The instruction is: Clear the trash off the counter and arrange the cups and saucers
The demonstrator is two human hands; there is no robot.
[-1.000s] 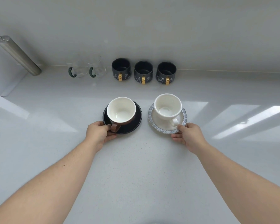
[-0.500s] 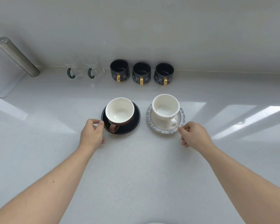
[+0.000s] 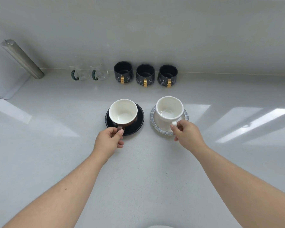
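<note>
Fingers of the left hand (image 3: 108, 140) pinch the handle of the brown cup (image 3: 123, 112) on its black saucer (image 3: 135, 125), while the right hand (image 3: 187, 134) pinches the white cup (image 3: 169, 109) by its handle on the grey-rimmed saucer (image 3: 155, 125) just right of it. Both sit mid-counter (image 3: 138, 170), nearer than the five cups along the far wall. Glazed ceramic looks stiff, slick and breakable, so the handles seem the safest hold.

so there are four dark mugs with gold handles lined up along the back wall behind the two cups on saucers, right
Not quite: the head view shows three dark mugs with gold handles, not four. They do stand in a row along the back wall, behind the brown cup and the white cup on their saucers.
</note>
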